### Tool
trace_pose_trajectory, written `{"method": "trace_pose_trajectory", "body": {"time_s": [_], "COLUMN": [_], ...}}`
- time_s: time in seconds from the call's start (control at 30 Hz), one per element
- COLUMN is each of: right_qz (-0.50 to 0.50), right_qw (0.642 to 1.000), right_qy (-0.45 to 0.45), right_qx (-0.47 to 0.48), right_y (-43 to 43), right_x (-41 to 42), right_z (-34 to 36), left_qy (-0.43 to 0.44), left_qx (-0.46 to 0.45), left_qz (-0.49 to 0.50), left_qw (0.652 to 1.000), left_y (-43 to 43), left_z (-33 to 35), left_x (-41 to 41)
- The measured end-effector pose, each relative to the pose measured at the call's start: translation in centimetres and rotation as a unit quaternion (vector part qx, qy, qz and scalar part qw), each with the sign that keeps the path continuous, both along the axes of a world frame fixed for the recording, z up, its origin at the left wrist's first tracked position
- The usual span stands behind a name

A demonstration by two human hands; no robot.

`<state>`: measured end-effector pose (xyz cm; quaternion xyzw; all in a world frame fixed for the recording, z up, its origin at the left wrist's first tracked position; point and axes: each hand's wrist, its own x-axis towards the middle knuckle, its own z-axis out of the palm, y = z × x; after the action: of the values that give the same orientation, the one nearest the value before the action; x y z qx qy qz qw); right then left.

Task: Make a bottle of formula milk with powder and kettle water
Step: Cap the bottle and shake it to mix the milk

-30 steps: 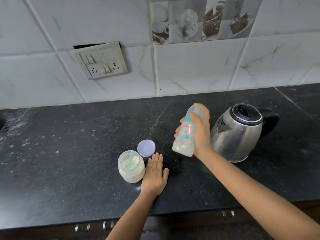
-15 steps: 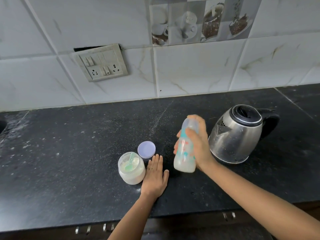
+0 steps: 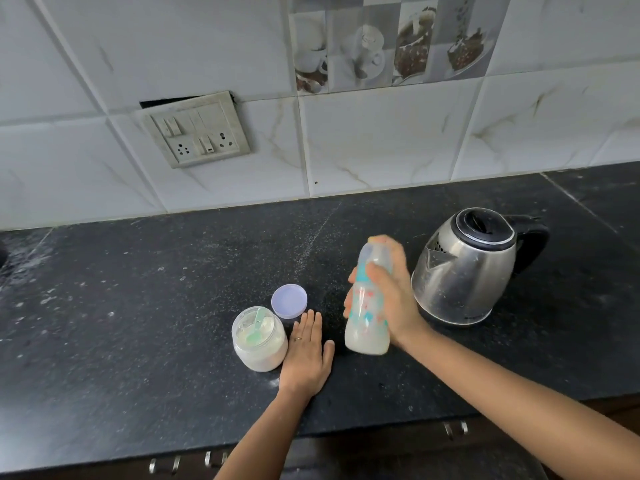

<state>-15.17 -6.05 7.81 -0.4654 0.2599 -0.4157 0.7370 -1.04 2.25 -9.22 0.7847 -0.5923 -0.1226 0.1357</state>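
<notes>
The baby bottle (image 3: 367,310) is a tall translucent plastic cylinder printed with teal and red shapes, filled with cloudy white liquid, and topped by a pale, blurred cap. It stands nearly upright, leaning slightly; whether its base touches the tabletop (image 3: 138,306) cannot be told. The right hand (image 3: 393,299) is wrapped around its middle from the 3 o'clock side, thumb across the front, fingers (image 3: 350,299) curling round the far side in a firm grasp.

At 9 o'clock from the bottle, the left hand (image 3: 306,355) lies flat, palm down, fingers released and together, a ring on one. Just beside it at 9 o'clock sits a squat, round, open powder jar (image 3: 259,341) of clear plastic holding white powder and a pale green scoop (image 3: 254,329). The jar's round lilac lid (image 3: 289,301) lies at the jar's 1 o'clock.

At 3 o'clock from the bottle stands a rounded brushed-steel kettle (image 3: 467,268) with black lid and handle.

The tabletop is dark speckled stone dusted with white flecks. Behind it rises a wall of glossy white marble-veined tiles, with a grimy switch-and-socket plate (image 3: 197,131) and a band of picture tiles (image 3: 391,46) showing cups.
</notes>
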Motion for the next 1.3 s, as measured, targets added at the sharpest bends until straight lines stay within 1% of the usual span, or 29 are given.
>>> {"method": "trace_pose_trajectory", "body": {"time_s": [0.07,0.1,0.17,0.2,0.23,0.27,0.33,0.37,0.4,0.47,0.5,0.53,0.57,0.67,0.7,0.73,0.8,0.83,0.87,0.9,1.0,1.03,1.07,1.1,1.13,1.17,1.2,1.23,1.3], "right_qz": [0.009,-0.017,-0.089,-0.102,-0.098,-0.072,0.003,0.019,0.002,-0.058,-0.08,-0.08,-0.061,0.055,0.058,0.031,-0.059,-0.087,-0.096,-0.079,0.031,0.021,-0.005,-0.041,-0.071,-0.077,-0.063,-0.038,0.031], "right_qw": [1.0,1.0,0.991,0.988,0.99,0.995,1.0,0.999,0.999,0.996,0.992,0.993,0.996,0.998,0.997,0.999,0.996,0.991,0.989,0.992,0.999,0.999,1.0,0.995,0.987,0.984,0.987,0.993,0.999], "right_qy": [0.003,-0.01,-0.048,-0.057,-0.052,-0.037,-0.018,-0.019,-0.022,-0.053,-0.065,-0.059,-0.042,0.001,0.001,-0.004,-0.032,-0.052,-0.055,-0.046,0.004,0.007,-0.004,-0.028,-0.054,-0.072,-0.067,-0.039,0.005], "right_qx": [-0.025,0.0,0.088,0.098,0.09,0.06,-0.009,-0.028,-0.024,0.051,0.071,0.067,0.047,-0.036,-0.049,-0.038,0.061,0.092,0.101,0.088,-0.019,-0.023,0.02,0.089,0.131,0.146,0.135,0.107,0.01], "right_y": [0.4,-0.3,-2.2,-2.6,-2.5,-1.6,0.6,0.8,0.3,-1.6,-2.4,-2.6,-2.3,0.4,0.3,-0.2,-2.3,-3.0,-3.0,-2.4,0.7,0.4,-0.4,-1.6,-2.4,-2.8,-2.6,-2.0,0.2], "right_x": [-0.2,0.0,0.4,0.5,0.5,0.5,0.1,0.0,0.2,0.7,0.9,0.9,0.8,0.1,0.1,0.4,1.2,1.4,1.5,1.5,0.5,0.6,0.9,1.1,1.2,1.3,1.1,1.0,0.2], "right_z": [-0.1,0.0,0.3,0.5,0.4,0.2,-0.1,-0.3,-0.2,0.3,0.7,0.7,0.5,-0.2,-0.1,0.1,0.5,0.7,0.6,0.2,-0.7,-0.7,-0.5,-0.5,-0.2,0.0,-0.1,-0.2,0.0], "left_qy": [-0.003,-0.003,0.003,0.006,0.006,0.004,0.002,0.002,0.002,0.004,0.005,0.004,0.001,0.0,-0.001,-0.001,0.001,0.0,-0.001,-0.003,-0.007,-0.006,-0.004,-0.003,-0.002,0.0,-0.001,-0.003,-0.003], "left_qx": [-0.001,-0.004,-0.004,-0.004,-0.004,-0.001,0.002,0.001,-0.003,-0.012,-0.012,-0.01,-0.006,0.005,0.003,-0.001,-0.004,-0.003,-0.002,0.0,0.005,0.003,0.0,-0.002,-0.004,-0.006,-0.005,-0.003,-0.002], "left_qz": [0.002,0.004,0.007,0.01,0.009,0.007,0.002,0.002,0.003,0.005,0.006,0.008,0.006,0.005,0.005,0.006,0.01,0.011,0.011,0.007,0.0,0.001,0.003,0.005,0.007,0.009,0.008,0.005,0.003], "left_qw": [1.0,1.0,1.0,1.0,1.0,1.0,1.0,1.0,1.0,1.0,1.0,1.0,1.0,1.0,1.0,1.0,1.0,1.0,1.0,1.0,1.0,1.0,1.0,1.0,1.0,1.0,1.0,1.0,1.0], "left_y": [0.0,0.0,-0.1,-0.1,-0.1,0.0,0.0,0.0,0.0,-0.1,-0.1,-0.1,0.0,0.0,0.0,0.0,-0.1,-0.1,-0.1,-0.1,-0.1,-0.1,-0.1,-0.1,-0.1,0.0,0.0,0.0,0.0], "left_z": [-0.1,0.0,0.0,0.0,0.0,0.0,0.0,0.0,0.0,0.0,0.1,0.1,0.1,0.1,0.1,0.2,0.2,0.2,0.1,0.1,-0.2,-0.2,-0.2,-0.1,-0.1,0.0,0.0,0.0,0.0], "left_x": [0.0,0.0,0.0,0.0,0.0,0.0,0.0,0.0,0.0,0.0,-0.1,-0.1,-0.1,0.0,0.0,-0.1,-0.1,-0.1,-0.1,0.0,0.1,0.1,0.1,0.0,0.0,0.0,0.0,0.0,0.0]}}
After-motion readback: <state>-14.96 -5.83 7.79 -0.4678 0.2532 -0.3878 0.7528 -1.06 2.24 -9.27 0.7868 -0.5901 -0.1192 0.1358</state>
